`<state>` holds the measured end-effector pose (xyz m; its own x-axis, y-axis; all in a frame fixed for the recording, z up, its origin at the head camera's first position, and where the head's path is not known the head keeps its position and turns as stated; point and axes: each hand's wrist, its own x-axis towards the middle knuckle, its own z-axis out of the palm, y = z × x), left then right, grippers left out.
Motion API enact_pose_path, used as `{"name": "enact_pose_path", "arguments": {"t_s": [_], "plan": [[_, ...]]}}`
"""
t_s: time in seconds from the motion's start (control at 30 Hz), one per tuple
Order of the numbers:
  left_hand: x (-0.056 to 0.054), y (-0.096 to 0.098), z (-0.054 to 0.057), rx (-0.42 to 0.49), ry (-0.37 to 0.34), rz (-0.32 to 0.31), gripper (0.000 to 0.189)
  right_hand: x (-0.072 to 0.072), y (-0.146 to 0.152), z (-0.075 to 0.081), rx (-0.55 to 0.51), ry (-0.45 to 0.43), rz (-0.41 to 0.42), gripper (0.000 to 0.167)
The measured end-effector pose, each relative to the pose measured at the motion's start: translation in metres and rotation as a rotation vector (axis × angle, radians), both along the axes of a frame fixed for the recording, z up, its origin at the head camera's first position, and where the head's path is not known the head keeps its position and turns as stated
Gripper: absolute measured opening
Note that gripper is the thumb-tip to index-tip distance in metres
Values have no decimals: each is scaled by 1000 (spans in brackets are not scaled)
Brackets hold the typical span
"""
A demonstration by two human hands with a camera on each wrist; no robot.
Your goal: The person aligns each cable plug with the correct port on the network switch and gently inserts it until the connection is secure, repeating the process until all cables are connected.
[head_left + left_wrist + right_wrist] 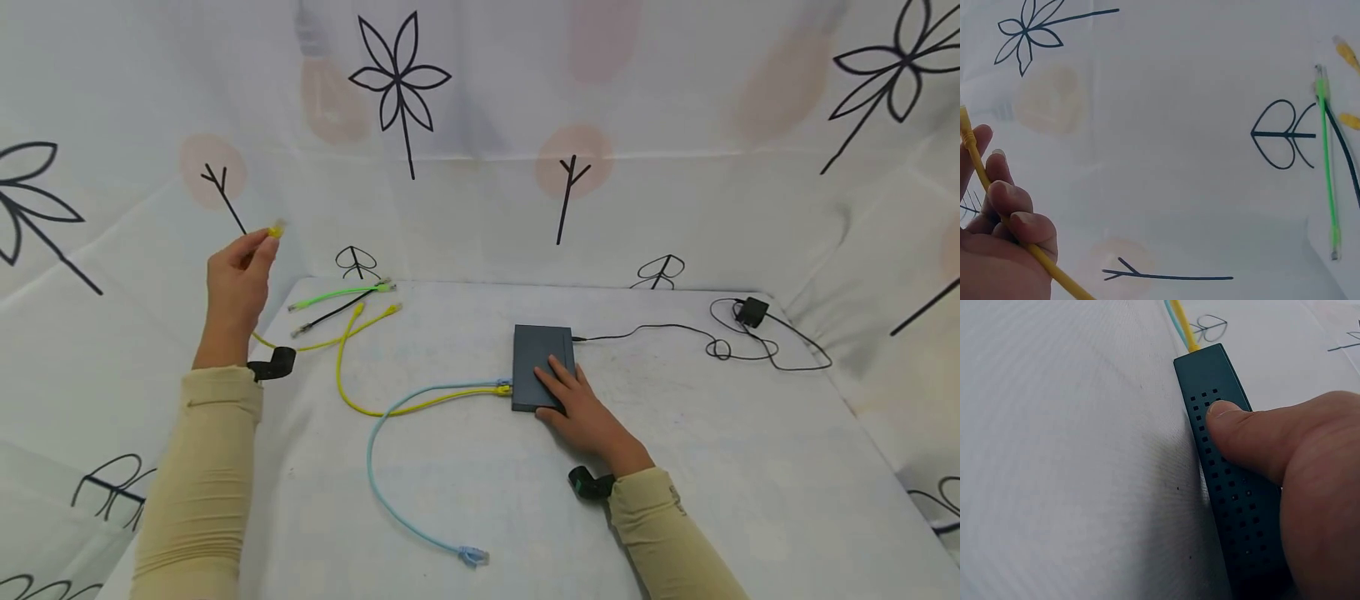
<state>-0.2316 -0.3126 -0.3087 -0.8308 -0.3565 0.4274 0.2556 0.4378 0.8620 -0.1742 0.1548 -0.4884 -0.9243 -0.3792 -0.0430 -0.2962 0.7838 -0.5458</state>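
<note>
Left hand [238,279] raised at the table's [712,467] left, grip pinching a yellow cable [1057,270], apparently near its plug [276,230], blurred from where I stand | Right hand [588,417] spread across a dark box [536,358] | Cable likely light, bendy, slick; best held behind the plug

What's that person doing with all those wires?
The person's left grip pinches one end of a yellow wire, holding it up in the air. The right grip rests on a dark box. Another yellow wire and a light blue wire are plugged into the box's side. A green wire and a black wire lie on the table.
</note>
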Motion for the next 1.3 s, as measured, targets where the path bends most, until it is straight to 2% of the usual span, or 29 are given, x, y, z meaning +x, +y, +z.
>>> {"name": "enact_pose_path", "arguments": {"t_s": [0.27,0.4,0.5,0.7,1.0,1.3], "plan": [[14,17,24,-418,17,24,38,-1,1,2,9,-17,3,67],[18,28,30,-580,4,-22,36,-2,1,2,9,-18,4,67],[19,36,27,-653,-5,-85,35,-3,2,2,10,-16,5,67],[15,51,8,-699,-41,-202,37,-3,2,-1,8,-7,10,67],[9,75,-22,-709,-50,-325,37,-2,2,0,0,0,10,66],[8,103,-46,-722,-151,-435,38,-2,1,2,-2,0,9,66]]}}
